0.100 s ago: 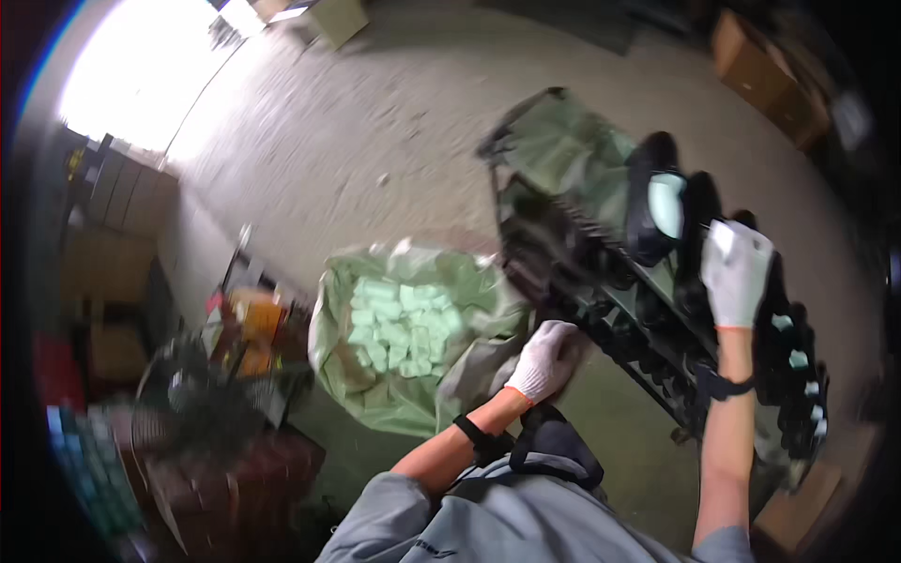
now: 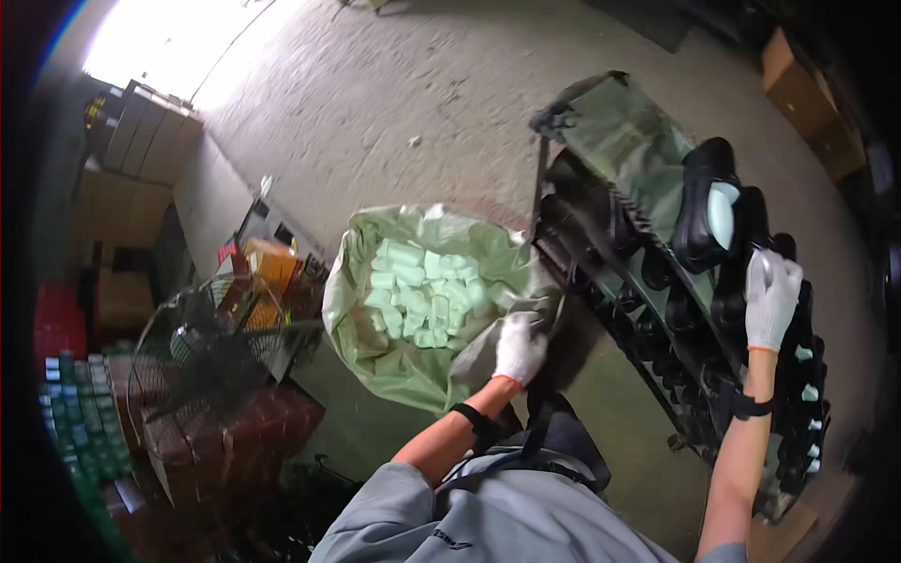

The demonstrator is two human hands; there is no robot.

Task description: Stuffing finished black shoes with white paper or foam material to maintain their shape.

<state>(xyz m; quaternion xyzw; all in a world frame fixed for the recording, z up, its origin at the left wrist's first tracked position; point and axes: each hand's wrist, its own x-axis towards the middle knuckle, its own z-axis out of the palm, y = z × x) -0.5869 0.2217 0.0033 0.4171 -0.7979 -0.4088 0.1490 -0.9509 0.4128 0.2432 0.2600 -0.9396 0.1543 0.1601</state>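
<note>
Left hand (image 2: 521, 347) is pinching the rim of the green bag (image 2: 375, 357) of pale foam pieces (image 2: 418, 291) on the floor, right hand (image 2: 771, 298) is resting on the black tray rack (image 2: 657, 310), fingers' closure unclear; keeping that rim pulled wide looks best.

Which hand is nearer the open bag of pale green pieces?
Left. The left hand rests at the rim of the bag of pale green pieces, on its right edge. The right hand is well off to the right, on the black rack.
</note>
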